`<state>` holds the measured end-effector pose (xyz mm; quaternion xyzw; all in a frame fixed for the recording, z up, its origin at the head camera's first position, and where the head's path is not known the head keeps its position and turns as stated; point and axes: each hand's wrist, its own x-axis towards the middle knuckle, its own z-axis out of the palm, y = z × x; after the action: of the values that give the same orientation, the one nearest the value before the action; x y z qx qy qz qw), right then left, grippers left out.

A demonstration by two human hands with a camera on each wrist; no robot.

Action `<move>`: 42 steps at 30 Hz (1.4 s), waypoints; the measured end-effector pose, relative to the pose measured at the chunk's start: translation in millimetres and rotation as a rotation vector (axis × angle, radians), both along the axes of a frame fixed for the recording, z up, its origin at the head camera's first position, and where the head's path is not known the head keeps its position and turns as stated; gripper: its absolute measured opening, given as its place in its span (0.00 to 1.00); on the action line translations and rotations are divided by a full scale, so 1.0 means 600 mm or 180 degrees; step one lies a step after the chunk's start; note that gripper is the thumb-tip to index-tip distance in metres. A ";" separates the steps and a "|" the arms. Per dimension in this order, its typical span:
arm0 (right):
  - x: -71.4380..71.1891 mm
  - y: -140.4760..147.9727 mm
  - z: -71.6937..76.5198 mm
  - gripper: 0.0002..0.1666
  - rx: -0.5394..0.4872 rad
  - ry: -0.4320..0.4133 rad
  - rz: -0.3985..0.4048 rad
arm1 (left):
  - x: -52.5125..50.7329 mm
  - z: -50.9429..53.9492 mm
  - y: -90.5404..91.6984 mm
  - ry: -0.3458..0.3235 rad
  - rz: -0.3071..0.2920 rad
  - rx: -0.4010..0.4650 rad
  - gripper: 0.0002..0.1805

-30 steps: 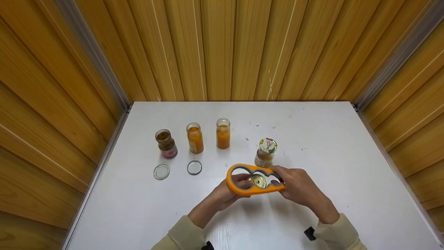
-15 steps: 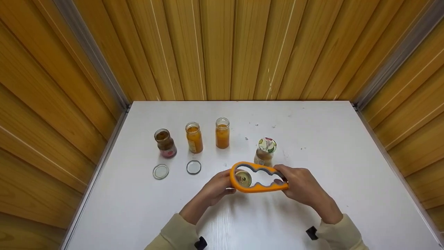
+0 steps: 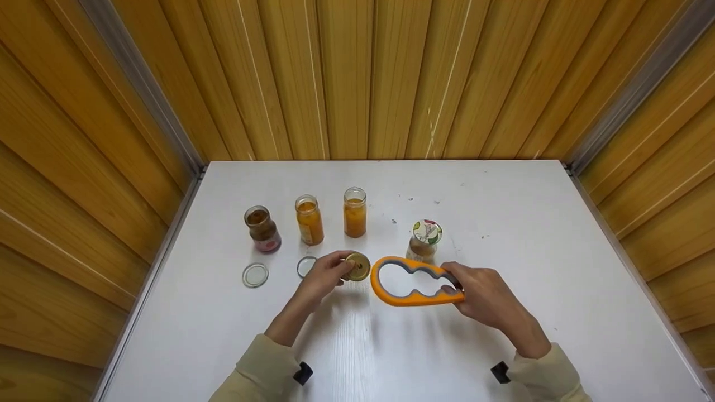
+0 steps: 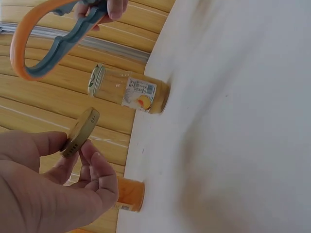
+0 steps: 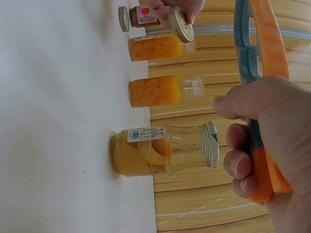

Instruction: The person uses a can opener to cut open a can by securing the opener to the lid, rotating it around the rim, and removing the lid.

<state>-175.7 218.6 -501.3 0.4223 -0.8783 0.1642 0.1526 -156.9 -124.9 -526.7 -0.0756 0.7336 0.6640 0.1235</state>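
My left hand (image 3: 325, 274) pinches a gold lid (image 3: 358, 267) by its edge, above the table, between thumb and fingers. In the left wrist view the lid (image 4: 80, 132) is tilted on edge. My right hand (image 3: 485, 295) grips the narrow end of an orange and grey opener (image 3: 416, 301), whose wide loop points left and encloses nothing. Behind the opener a jar with a patterned lid (image 3: 427, 231) stands upright; in the right wrist view this jar (image 5: 165, 150) holds pale orange fruit. A second lid (image 3: 306, 267) lies on the table, partly covered by my left hand.
Three lidless jars stand in a row behind and left: a brown one (image 3: 262, 229) and two orange ones (image 3: 309, 223) (image 3: 355, 213). Another lid (image 3: 255, 275) lies at the left. Wooden panel walls (image 3: 346, 78) border the white table (image 3: 525, 223).
My left hand has moved left with the gold lid, out from behind the opener's loop. The right hand and opener have hardly moved.
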 end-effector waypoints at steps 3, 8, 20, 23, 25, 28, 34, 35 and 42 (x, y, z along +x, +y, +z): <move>0.001 0.002 0.001 0.27 0.0007 -0.0033 -0.0017 | -0.005 0.011 -0.016 0.0211 0.0183 -0.0192 0.18; 0.002 0.007 0.002 0.27 0.0025 -0.0066 -0.0079 | -0.010 0.033 -0.034 0.0677 0.0468 -0.0566 0.16; 0.005 0.009 0.005 0.28 0.0027 -0.0131 -0.0151 | -0.035 0.013 -0.003 0.1584 0.0637 -0.2385 0.12; 0.005 0.012 0.003 0.28 -0.0005 -0.0112 -0.0140 | -0.045 0.002 0.009 0.1841 0.0589 -0.2867 0.13; 0.005 0.013 0.002 0.28 -0.0014 -0.0109 -0.0130 | -0.051 -0.008 0.016 0.1968 0.0496 -0.3190 0.13; 0.005 0.014 0.002 0.28 0.0001 -0.0119 -0.0145 | -0.060 -0.024 0.028 0.2116 0.0305 -0.3666 0.12; 0.007 0.014 0.000 0.27 0.0035 -0.0196 -0.0197 | -0.071 -0.053 0.049 0.2373 0.0007 -0.4523 0.12; 0.007 0.014 0.000 0.27 0.0045 -0.0204 -0.0207 | -0.072 -0.056 0.051 0.2411 -0.0023 -0.4646 0.11; 0.008 0.019 0.002 0.27 0.0099 -0.0248 -0.0295 | -0.080 -0.064 0.067 0.2403 -0.0278 -0.5236 0.11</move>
<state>-171.0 230.0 -500.2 0.3767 -0.9047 0.1597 0.1191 -205.1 -84.8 -564.8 0.1106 0.9703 -0.0944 -0.1932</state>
